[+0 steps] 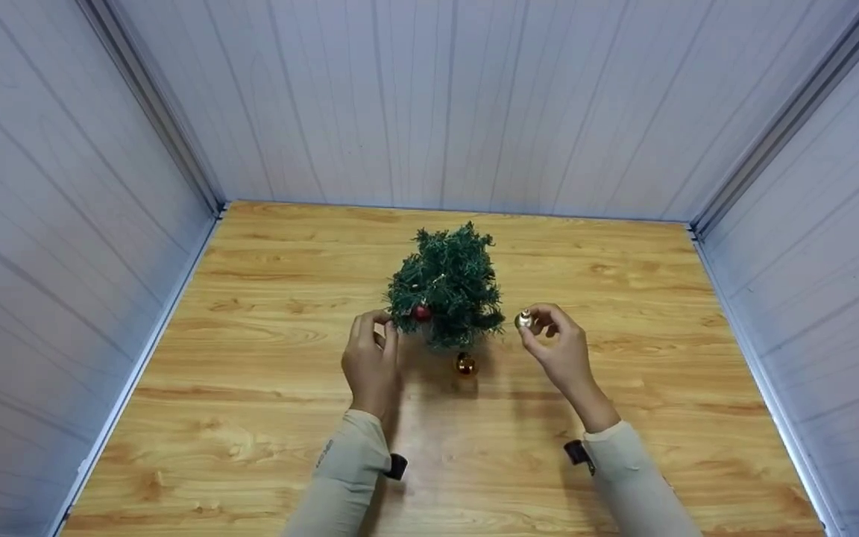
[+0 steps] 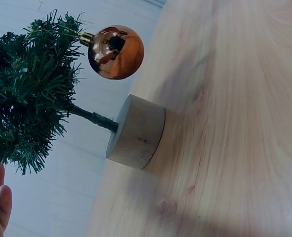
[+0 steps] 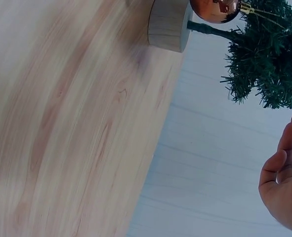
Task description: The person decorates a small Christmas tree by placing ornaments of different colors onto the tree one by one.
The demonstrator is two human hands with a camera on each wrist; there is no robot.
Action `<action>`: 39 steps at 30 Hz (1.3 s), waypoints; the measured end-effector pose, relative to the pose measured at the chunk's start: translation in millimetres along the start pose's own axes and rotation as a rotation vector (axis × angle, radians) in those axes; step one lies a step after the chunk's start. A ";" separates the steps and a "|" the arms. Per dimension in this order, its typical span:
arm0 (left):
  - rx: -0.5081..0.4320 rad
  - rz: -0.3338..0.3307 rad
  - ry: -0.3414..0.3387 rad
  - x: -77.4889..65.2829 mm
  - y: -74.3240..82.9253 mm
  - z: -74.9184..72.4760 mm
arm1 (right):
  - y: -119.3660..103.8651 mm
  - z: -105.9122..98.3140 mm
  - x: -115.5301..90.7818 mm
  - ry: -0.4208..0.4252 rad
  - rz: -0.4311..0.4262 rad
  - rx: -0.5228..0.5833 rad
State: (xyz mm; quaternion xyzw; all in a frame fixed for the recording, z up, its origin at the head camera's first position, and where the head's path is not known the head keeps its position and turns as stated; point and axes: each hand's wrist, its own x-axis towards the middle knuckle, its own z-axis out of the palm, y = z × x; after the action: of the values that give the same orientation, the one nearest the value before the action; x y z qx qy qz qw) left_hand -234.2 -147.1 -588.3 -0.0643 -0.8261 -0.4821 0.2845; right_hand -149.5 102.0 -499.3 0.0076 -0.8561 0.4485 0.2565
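A small artificial Christmas tree (image 1: 448, 287) with green bristly branches stands on a round wooden base (image 2: 138, 131). My left hand (image 1: 371, 362) is at its left side, thumb and fingers pinching the outer branches; the fingertips are partly hidden by needles. To the right of the tree, my right hand (image 1: 560, 350) pinches a small shiny gold bauble (image 1: 524, 320) between thumb and fingers, apart from the branches. On the near side a copper-gold bauble (image 2: 117, 52) hangs by a thin gold string from a low branch. A red bauble (image 1: 420, 312) hangs at the front left.
The tree stands on a wood-grain tabletop (image 1: 265, 440). Pale panel walls (image 1: 414, 104) enclose it at the back and on both sides. A black wrist camera strap (image 1: 396, 467) shows at the left sleeve, another (image 1: 579, 453) at the right.
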 end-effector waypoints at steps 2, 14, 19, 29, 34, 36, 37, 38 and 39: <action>0.004 -0.003 0.002 0.5 -0.5 -0.1 | -1.1 0.4 -0.2 -0.004 0.002 0.003; 0.027 0.000 0.009 3.9 -2.1 0.1 | -2.3 1.8 -1.5 -0.024 0.015 0.006; 0.029 -0.009 0.003 5.3 -4.2 0.9 | -2.7 3.2 -3.5 -0.031 0.025 0.014; 0.050 -0.016 -0.001 9.8 -6.2 2.2 | 22.2 9.9 -4.3 -0.015 0.013 0.033; 0.054 -0.008 0.006 12.0 -6.0 3.4 | 38.6 12.3 -4.3 -0.012 -0.006 0.033; 0.053 0.002 0.008 12.5 -5.9 3.4 | 38.5 12.6 -4.8 -0.016 -0.003 0.028; 0.054 0.007 0.009 13.0 -6.1 3.5 | 38.4 12.8 -5.1 -0.019 -0.001 0.030; 0.053 0.011 0.012 13.4 -6.2 3.4 | 38.8 13.2 -5.2 -0.021 0.000 0.031; 0.053 0.016 0.013 13.8 -6.2 3.4 | 39.2 13.4 -5.3 -0.022 0.001 0.030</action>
State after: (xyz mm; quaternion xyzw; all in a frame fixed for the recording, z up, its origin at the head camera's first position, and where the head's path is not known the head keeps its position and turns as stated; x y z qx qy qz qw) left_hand -249.4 -149.8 -586.9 -0.0603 -0.8361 -0.4583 0.2953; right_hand -160.2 113.9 -537.9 0.0162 -0.8520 0.4615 0.2467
